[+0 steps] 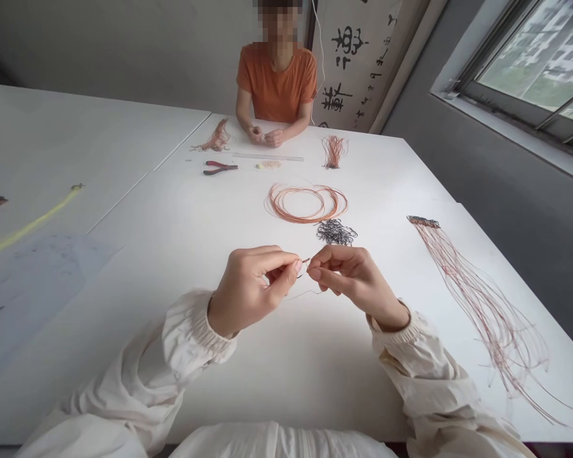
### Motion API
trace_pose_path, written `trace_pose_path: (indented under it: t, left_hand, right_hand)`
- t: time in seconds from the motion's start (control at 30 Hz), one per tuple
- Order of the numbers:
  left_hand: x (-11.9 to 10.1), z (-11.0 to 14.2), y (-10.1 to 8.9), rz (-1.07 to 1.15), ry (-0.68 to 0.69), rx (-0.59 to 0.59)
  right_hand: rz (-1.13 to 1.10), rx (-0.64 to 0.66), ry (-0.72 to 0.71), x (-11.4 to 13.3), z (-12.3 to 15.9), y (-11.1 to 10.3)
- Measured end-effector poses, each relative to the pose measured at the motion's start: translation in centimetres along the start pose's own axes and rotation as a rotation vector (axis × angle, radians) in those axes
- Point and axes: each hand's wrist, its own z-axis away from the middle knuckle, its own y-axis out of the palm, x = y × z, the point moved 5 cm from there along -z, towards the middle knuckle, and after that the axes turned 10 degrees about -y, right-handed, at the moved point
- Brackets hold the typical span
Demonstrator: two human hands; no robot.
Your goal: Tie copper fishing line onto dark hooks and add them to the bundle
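Note:
In the head view my left hand (258, 283) is closed in a pinch on a small dark fish hook (306, 261); the hook's curved end shows just below the fingertips. Close against it, my right hand (346, 277) pinches a thin fishing line (307, 292) at the hook's shank. A stretch of this line trails under both hands, and the fingers hide most of the contact. Just beyond my right hand lies a pile of dark fish hooks (337, 232). A loose coil of orange line (286, 216) touches the far side of that pile.
On the right lies a bundle of hooks with long lines (472, 289). Across the white table (286, 394) sits a person in an orange shirt (279, 83). Near them are red-handled pliers (219, 168), a clear ruler (267, 157) and two line bundles. A plastic sheet (42, 286) lies left.

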Motion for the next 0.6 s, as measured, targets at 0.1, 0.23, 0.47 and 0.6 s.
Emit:
trace_pose_path:
  t: [0.1,0.23,0.47,0.6]
  left_hand:
    - [0.2,-0.1,0.2,-0.046,0.005,0.008]
    - [0.1,0.0,0.8,-0.089,0.025,0.091]
    - [-0.2,0.3,1.5,-0.037,0.068,0.164]
    - [-0.7,0.5,1.5,0.038,0.096,0.166]
  right_hand:
    - [0.273,-0.062,-0.166,1.9,0.7,0.5]
    - [0.423,-0.068,-0.254,2.9,0.9,0.8]
    - [0.196,-0.011,-0.024,1.2,-0.4,-0.6]
    - [-0.191,0.110,0.121,-0.9,-1.3,-0.9]
